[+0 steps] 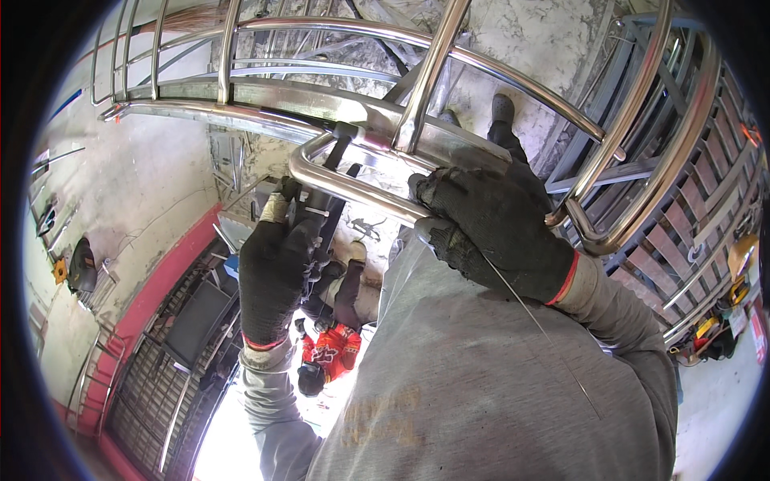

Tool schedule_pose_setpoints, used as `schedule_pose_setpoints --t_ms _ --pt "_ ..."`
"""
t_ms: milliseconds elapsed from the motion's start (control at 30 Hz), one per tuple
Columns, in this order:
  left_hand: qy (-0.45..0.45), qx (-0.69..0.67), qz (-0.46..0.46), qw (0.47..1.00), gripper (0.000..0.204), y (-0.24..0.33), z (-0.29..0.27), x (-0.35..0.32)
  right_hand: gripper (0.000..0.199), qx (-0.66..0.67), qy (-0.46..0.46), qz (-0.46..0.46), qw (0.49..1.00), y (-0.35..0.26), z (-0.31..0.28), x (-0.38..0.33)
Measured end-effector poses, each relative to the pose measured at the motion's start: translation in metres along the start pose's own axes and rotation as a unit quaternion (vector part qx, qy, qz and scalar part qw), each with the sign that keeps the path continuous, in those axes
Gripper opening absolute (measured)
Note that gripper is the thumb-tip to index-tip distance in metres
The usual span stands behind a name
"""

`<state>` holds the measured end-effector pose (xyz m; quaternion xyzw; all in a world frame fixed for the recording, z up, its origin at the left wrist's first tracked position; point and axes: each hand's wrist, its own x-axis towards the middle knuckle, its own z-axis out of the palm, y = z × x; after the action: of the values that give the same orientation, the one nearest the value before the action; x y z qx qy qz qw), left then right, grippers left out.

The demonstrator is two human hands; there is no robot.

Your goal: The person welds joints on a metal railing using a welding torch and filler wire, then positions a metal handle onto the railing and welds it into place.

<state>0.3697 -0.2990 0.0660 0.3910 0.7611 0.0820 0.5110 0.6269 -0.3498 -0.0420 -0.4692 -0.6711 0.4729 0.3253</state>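
Both my hands wear black gloves with red cuffs. My left hand [277, 276] is closed around the lower part of a dark bar clamp [323, 192], whose upper jaw sits against the polished metal railing [281, 119]. My right hand [501, 228] is closed over a bent, shiny steel tube [353, 188], fingers on top and thumb beneath. A thin straight wire or rod [533, 317] runs from under the right glove down across my grey shirt; whether the fingers grip it is hidden. The tube's rounded corner lies between my hands, near the clamp.
Another person in a red top [330, 353] is low down beyond my left hand. Grey metal frames [618, 104] and a slatted rack [706, 176] stand at right. Tools [710, 329] lie at far right. A red-banded wall [152, 297] runs along the left.
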Motion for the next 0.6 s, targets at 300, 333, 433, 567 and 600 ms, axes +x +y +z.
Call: schedule_pose_setpoints --t_ms 300,333,433,567,600 --pt "0.043 0.153 0.067 0.985 0.017 -0.018 0.001 -0.002 0.028 0.024 0.032 -0.044 0.998 0.008 0.003 -0.002" --pt "0.051 0.141 0.078 0.986 0.017 -0.017 0.004 -0.002 0.028 0.025 0.034 -0.043 0.998 0.01 0.006 -0.004" --pt "0.065 0.162 0.088 0.981 0.017 -0.017 0.004 -0.002 0.026 0.022 0.03 -0.032 0.999 0.014 0.012 -0.009" --pt "0.015 0.327 0.183 0.927 0.015 -0.042 -0.022 0.009 0.034 0.091 -0.001 -0.031 0.995 0.019 0.004 -0.01" --pt "0.014 0.355 0.189 0.916 0.018 -0.045 -0.025 0.012 0.043 0.125 -0.041 -0.011 0.991 0.02 0.004 -0.012"
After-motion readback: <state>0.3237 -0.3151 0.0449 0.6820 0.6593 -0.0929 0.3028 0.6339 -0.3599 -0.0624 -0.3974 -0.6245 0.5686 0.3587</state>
